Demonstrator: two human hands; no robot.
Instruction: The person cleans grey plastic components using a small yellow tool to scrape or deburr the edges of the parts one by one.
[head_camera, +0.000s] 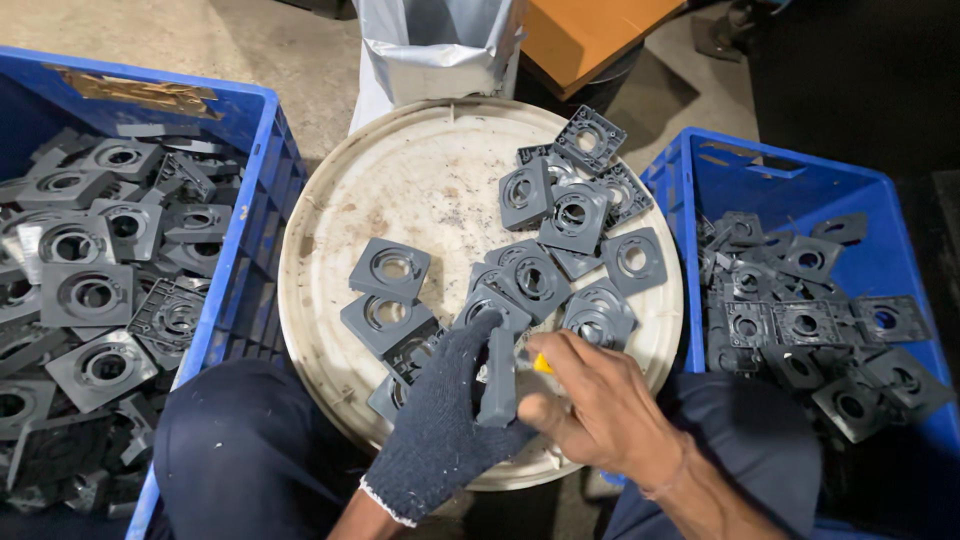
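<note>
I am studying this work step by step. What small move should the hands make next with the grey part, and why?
Probably draw the small yellow tool in the bare right hand along the edge of the grey plastic part. The gloved left hand holds that part on edge over the round white lid, and the tool's tip sits right beside it.

Matt grey plastic part held edge-on, dark knitted cloth glove on the left hand, scuffed, dirty white plastic lid beneath the hands, glossy blue plastic crates either side.
</note>
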